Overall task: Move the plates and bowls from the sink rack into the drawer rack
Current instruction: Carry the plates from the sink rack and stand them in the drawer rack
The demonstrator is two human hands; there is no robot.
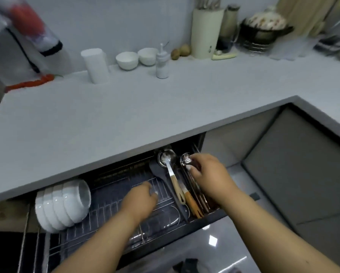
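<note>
You see four white bowls (61,205) nested on their sides at the left end of the drawer rack (110,223), mouths facing right; the rest of its wire grid holds no crockery.

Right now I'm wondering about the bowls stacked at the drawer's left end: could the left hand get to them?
Probably yes. The left hand hovers over bare wire rack just right of the stacked bowls, with nothing between them.

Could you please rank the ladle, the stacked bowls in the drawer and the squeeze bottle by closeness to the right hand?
1. Ladle, just left of the right hand.
2. Stacked bowls, drawer's left end.
3. Squeeze bottle, back on the counter.
</note>
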